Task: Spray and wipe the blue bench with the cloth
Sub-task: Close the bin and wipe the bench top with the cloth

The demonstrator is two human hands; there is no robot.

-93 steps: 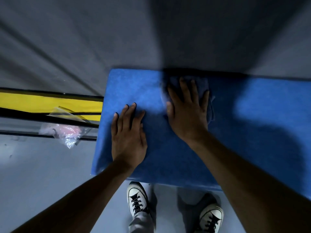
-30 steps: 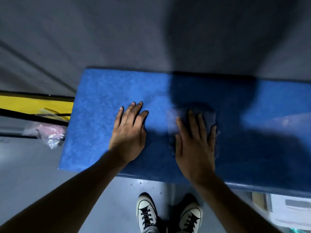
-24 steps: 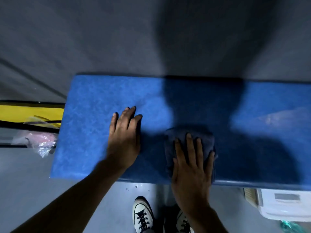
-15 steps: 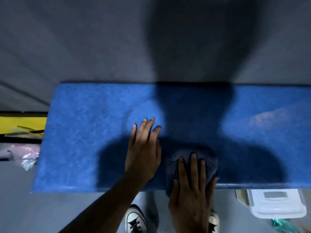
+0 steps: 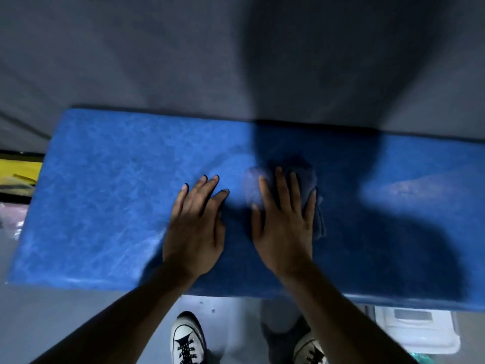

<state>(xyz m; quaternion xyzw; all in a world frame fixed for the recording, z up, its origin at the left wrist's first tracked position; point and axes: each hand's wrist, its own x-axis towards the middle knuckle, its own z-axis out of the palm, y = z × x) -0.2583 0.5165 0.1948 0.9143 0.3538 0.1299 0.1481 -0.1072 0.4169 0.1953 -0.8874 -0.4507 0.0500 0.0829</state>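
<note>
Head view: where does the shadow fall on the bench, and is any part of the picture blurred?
Head view: a dark shadow covers the blue bench around the cloth and the right hand; the bench's left part is lit; the wall behind shows streaky blur.

Two white sneakers (image 5: 186,342) with black laces stand on the grey floor (image 5: 78,316). Right of them sits a white plastic container (image 5: 417,329); far left, a yellow-and-black bar (image 5: 18,170).
</note>
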